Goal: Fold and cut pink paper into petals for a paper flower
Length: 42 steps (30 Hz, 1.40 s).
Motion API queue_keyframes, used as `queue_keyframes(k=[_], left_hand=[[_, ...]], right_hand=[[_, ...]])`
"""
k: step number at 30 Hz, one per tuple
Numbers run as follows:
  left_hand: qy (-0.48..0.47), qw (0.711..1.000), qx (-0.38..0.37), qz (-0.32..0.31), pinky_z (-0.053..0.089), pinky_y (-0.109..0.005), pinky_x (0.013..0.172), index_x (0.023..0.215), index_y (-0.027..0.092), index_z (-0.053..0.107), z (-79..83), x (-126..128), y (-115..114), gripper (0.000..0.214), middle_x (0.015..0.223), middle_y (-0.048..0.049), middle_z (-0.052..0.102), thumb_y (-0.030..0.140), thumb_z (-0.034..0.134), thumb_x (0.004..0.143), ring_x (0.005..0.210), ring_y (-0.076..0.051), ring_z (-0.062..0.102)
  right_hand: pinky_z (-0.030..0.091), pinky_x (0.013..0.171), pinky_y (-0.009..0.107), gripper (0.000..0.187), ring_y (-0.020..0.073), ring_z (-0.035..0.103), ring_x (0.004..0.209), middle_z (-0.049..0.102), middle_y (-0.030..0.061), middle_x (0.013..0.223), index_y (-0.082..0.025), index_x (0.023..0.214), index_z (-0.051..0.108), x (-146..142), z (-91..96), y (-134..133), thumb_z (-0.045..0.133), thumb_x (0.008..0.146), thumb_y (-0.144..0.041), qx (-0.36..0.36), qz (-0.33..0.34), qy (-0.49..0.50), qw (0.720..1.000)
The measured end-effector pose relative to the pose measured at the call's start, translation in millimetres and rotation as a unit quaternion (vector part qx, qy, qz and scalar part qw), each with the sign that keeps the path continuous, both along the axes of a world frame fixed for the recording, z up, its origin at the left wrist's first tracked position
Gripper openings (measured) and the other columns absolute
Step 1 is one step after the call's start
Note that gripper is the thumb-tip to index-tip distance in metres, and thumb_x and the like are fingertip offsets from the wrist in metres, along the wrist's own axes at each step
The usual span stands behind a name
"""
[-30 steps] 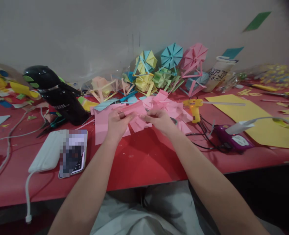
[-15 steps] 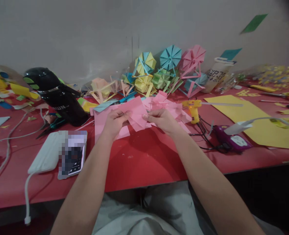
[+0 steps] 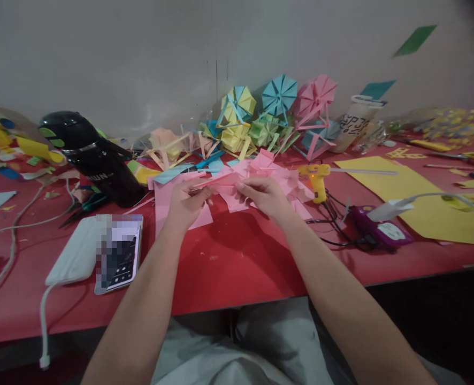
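Note:
Between my hands is a piece of pink paper [image 3: 223,183], seen nearly edge-on. My left hand [image 3: 189,202] pinches its left end between thumb and fingers. At the right end, the thumb and bent fingers of my right hand [image 3: 264,197] close on it. Behind and below lie more pink paper pieces [image 3: 279,179], several of them folded, heaped on the table. A flat pink sheet [image 3: 165,206] rests partly under my left hand. Just right of the heap is a yellow glue gun [image 3: 318,179] with its light on.
Folded paper umbrellas [image 3: 280,93] lean along the wall. A black bottle [image 3: 96,160] stands left, with a phone [image 3: 120,254] and white power bank [image 3: 78,250] nearer me. Right are a purple power adapter [image 3: 381,230] with cables and a yellow sheet [image 3: 429,206]. The red table's [image 3: 237,267] edge is close to me.
The pink paper has tilted from showing its broad face to lying nearly edge-on between my hands. My fingers have shifted slightly, and both arms stay almost in place.

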<state>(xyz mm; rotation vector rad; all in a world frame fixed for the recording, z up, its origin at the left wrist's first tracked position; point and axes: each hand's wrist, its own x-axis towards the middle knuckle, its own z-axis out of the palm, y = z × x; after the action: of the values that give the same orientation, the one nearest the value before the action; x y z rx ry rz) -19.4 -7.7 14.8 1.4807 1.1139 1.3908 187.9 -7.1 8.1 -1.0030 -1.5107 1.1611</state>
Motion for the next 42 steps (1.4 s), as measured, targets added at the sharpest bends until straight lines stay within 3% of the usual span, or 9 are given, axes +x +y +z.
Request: queue_keyframes(k=[4, 6, 9, 13, 18, 26, 33, 38, 42], left_hand=[[-0.019, 0.999, 0.009, -0.044, 0.057, -0.034, 0.087, 0.083, 0.021, 0.083, 2.5, -1, -2, 0.022, 0.105, -0.0105, 0.078, 0.028, 0.087, 0.063, 0.1, -0.024, 0.072], [-0.029, 0.997, -0.005, -0.074, 0.054, -0.039, 0.099, 0.08, 0.019, 0.082, 0.8, 0, -2, 0.022, 0.12, -0.0134, 0.075, 0.026, 0.088, 0.06, 0.116, -0.028, 0.067], [-0.046, 0.994, -0.044, -0.089, 0.054, -0.04, 0.098, 0.079, 0.017, 0.08, -1.3, 1, -2, 0.02, 0.131, -0.0147, 0.069, 0.019, 0.084, 0.059, 0.123, -0.03, 0.064], [-0.13, 0.979, -0.137, -0.075, 0.056, -0.03, 0.074, 0.084, 0.017, 0.078, 1.6, 8, -4, 0.023, 0.111, -0.0116, 0.073, 0.017, 0.076, 0.062, 0.096, -0.022, 0.07], [-0.128, 0.976, -0.178, -0.005, 0.049, -0.025, 0.06, 0.097, 0.02, 0.071, -1.9, 17, -4, 0.04, 0.081, -0.0035, 0.07, 0.026, 0.085, 0.06, 0.068, -0.015, 0.063], [-0.1, 0.985, -0.138, 0.019, 0.045, -0.026, 0.065, 0.066, 0.015, 0.072, -8.8, 20, -2, 0.026, 0.068, -0.0033, 0.066, 0.035, 0.087, 0.059, 0.069, -0.015, 0.058], [-0.15, 0.967, -0.207, 0.021, 0.047, -0.028, 0.059, 0.069, 0.015, 0.07, -2.9, 21, -2, 0.022, 0.062, -0.0029, 0.065, 0.032, 0.081, 0.06, 0.066, -0.02, 0.064], [-0.19, 0.954, -0.232, -0.029, 0.051, -0.027, 0.062, 0.074, 0.017, 0.069, -1.8, 15, 1, 0.02, 0.068, -0.0034, 0.068, 0.036, 0.074, 0.071, 0.072, -0.019, 0.066], [-0.103, 0.973, -0.192, -0.079, 0.05, -0.028, 0.07, 0.077, 0.016, 0.07, -4.6, 7, 1, 0.028, 0.073, -0.0037, 0.068, 0.041, 0.08, 0.07, 0.073, -0.017, 0.063]], right_hand=[[0.058, 0.075, 0.034, 0.062, 0.0203, 0.07, 0.081, 0.074, 0.0112, 0.089, -0.019, 0.085, 0.072, -2, -3.1, 5, 0.064, 0.075, -0.079, -0.087, -0.025, 0.113, 0.99], [0.059, 0.077, 0.035, 0.06, 0.0202, 0.07, 0.082, 0.074, 0.0111, 0.09, -0.018, 0.084, 0.071, -3, -5.5, 7, 0.068, 0.072, -0.077, -0.086, -0.055, 0.12, 0.988], [0.058, 0.077, 0.035, 0.048, 0.0189, 0.069, 0.081, 0.073, 0.007, 0.088, -0.019, 0.088, 0.069, -2, -8.6, 8, 0.084, 0.063, -0.058, -0.048, -0.077, 0.091, 0.992], [0.058, 0.071, 0.035, 0.051, 0.0182, 0.068, 0.073, 0.07, 0.0021, 0.075, -0.02, 0.103, 0.065, -2, -10.1, 8, 0.086, 0.064, -0.045, -0.051, -0.099, 0.081, 0.991], [0.058, 0.078, 0.037, 0.049, 0.0191, 0.069, 0.08, 0.074, 0.0067, 0.088, -0.017, 0.099, 0.07, -4, -9.6, 6, 0.087, 0.062, -0.046, -0.062, -0.07, 0.07, 0.993], [0.057, 0.078, 0.035, 0.026, 0.0173, 0.068, 0.08, 0.074, 0.0056, 0.091, -0.018, 0.093, 0.074, -6, -10.3, 4, 0.078, 0.071, -0.032, 0.011, -0.005, 0.029, 0.999], [0.057, 0.08, 0.033, 0.027, 0.0186, 0.071, 0.091, 0.079, 0.0044, 0.104, -0.023, 0.101, 0.081, -4, -12.4, 4, 0.064, 0.081, -0.022, 0.109, 0.026, -0.041, 0.993], [0.057, 0.089, 0.034, 0.036, 0.0207, 0.071, 0.105, 0.078, 0.0045, 0.112, -0.025, 0.101, 0.082, 0, -8.2, 2, 0.056, 0.079, -0.012, 0.176, 0.034, -0.089, 0.98], [0.056, 0.091, 0.035, 0.034, 0.0213, 0.071, 0.107, 0.077, 0.0062, 0.115, -0.023, 0.099, 0.081, 1, -6.8, 1, 0.057, 0.078, -0.012, 0.198, 0.038, -0.112, 0.973]])
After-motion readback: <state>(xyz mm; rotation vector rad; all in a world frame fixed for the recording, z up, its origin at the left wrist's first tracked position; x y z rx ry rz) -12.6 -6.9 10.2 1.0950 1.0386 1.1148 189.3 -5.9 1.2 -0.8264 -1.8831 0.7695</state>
